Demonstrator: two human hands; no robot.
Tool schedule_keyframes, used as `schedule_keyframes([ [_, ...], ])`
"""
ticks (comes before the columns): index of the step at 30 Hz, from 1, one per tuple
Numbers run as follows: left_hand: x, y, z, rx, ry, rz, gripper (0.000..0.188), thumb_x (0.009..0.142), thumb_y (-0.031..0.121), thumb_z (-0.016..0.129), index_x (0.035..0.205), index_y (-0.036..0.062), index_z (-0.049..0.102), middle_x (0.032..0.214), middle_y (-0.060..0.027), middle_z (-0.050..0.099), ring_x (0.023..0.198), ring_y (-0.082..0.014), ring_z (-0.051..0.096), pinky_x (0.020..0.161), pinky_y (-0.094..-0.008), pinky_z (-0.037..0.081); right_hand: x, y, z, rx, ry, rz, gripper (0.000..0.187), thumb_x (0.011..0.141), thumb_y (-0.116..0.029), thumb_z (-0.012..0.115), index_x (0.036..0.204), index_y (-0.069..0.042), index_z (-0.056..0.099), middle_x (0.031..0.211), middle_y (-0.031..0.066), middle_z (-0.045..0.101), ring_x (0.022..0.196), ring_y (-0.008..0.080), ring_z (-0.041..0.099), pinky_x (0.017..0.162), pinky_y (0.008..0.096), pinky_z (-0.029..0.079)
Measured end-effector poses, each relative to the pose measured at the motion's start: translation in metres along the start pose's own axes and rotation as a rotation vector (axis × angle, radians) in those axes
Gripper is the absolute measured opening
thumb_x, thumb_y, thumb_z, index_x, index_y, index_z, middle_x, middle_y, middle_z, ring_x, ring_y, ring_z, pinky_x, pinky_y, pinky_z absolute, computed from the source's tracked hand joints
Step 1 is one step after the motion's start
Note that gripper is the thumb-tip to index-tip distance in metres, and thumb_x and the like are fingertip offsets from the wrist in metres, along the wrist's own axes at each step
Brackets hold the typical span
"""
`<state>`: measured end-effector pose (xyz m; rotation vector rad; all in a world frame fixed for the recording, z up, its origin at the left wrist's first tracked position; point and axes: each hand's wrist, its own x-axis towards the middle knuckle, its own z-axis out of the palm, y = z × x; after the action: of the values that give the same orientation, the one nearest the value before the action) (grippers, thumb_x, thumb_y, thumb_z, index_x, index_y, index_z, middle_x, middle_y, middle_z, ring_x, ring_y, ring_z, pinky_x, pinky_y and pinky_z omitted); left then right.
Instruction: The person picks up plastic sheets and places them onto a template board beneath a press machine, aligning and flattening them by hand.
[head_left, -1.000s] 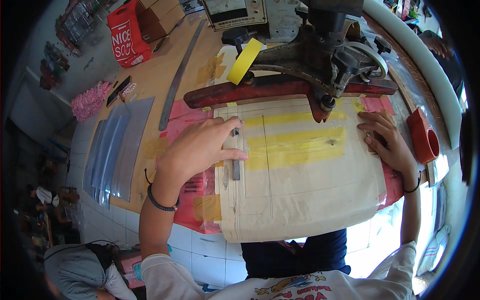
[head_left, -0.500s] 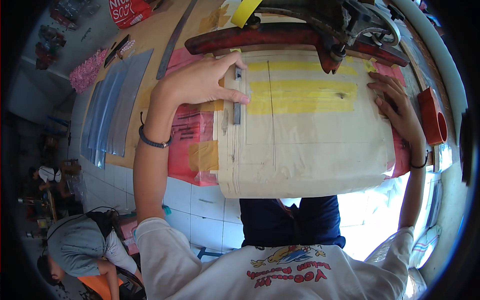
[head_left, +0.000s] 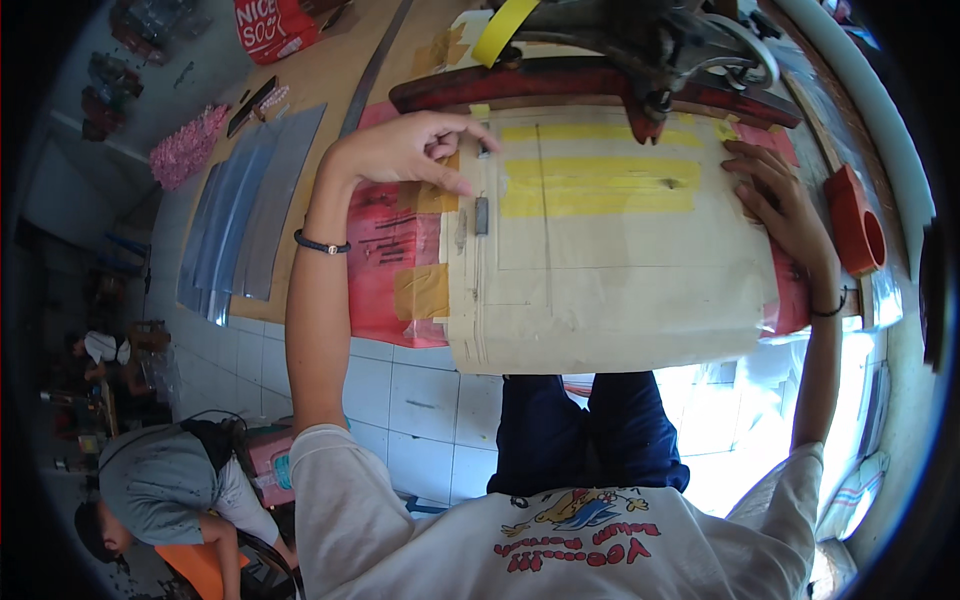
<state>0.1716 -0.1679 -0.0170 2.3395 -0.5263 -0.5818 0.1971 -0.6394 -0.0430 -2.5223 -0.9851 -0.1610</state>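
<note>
A cream sheet (head_left: pixel 640 300) with strips of yellow tape (head_left: pixel 600 175) across its far half lies flat in front of me, its near edge hanging toward my lap. Two small dark blocks, a lower block (head_left: pixel 482 216) and an upper block (head_left: pixel 484 150), sit along its left side. My left hand (head_left: pixel 425 150) hovers beside these blocks, thumb and index finger spread, with nothing visible between them. At the sheet's right edge, my right hand (head_left: pixel 780 200) rests with its fingers apart on the surface.
Beyond the sheet stands a machine with a dark red bar (head_left: pixel 540 80). Clear plastic sheets (head_left: pixel 250 210) and a phone (head_left: pixel 252 105) lie on the left. An orange-red holder (head_left: pixel 855 220) is on the right. Another person (head_left: pixel 165 485) bends over at lower left.
My left thumb has drawn back leftward from the lower block, which now shows whole. My right hand stays at the sheet's right edge. The whole view has shifted slightly.
</note>
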Motion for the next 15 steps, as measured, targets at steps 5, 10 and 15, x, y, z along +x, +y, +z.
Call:
schedule_keyframes([
  [5,-0.003,-0.034,-0.01,-0.163,-0.091,0.059,0.033,0.085,0.022,0.084,0.114,0.0106,0.075,0.077,0.0058,0.041,0.074,-0.0074,0.041,0.07,-0.0242,0.036,-0.006,0.004,-0.002,0.125,0.047,0.02,0.022,0.096,-0.013,0.062,0.115,-0.003,0.069,0.141,0.0169,0.058,0.129,0.0348,0.056,0.106,0.0424,0.045],
  [10,-0.025,-0.002,0.02,-0.007,0.047,-0.042,0.04,0.089,0.035,0.079,0.119,0.0086,0.071,0.093,-0.0024,0.056,0.09,-0.014,0.053,0.082,-0.0292,0.044,-0.055,-0.025,0.0,0.201,0.192,0.111,0.025,0.096,-0.015,0.064,0.118,-0.004,0.069,0.137,0.0163,0.061,0.127,0.0349,0.057,0.108,0.0442,0.043],
  [15,-0.082,0.064,0.154,0.291,0.781,0.005,0.052,0.09,0.033,0.076,0.132,0.0072,0.059,0.122,-0.012,0.056,0.118,-0.0301,0.056,0.103,-0.0417,0.043,-0.149,-0.053,0.036,-0.145,0.347,0.249,0.032,0.098,-0.028,0.061,0.124,-0.009,0.067,0.14,0.012,0.06,0.133,0.0328,0.052,0.116,0.0494,0.034],
])
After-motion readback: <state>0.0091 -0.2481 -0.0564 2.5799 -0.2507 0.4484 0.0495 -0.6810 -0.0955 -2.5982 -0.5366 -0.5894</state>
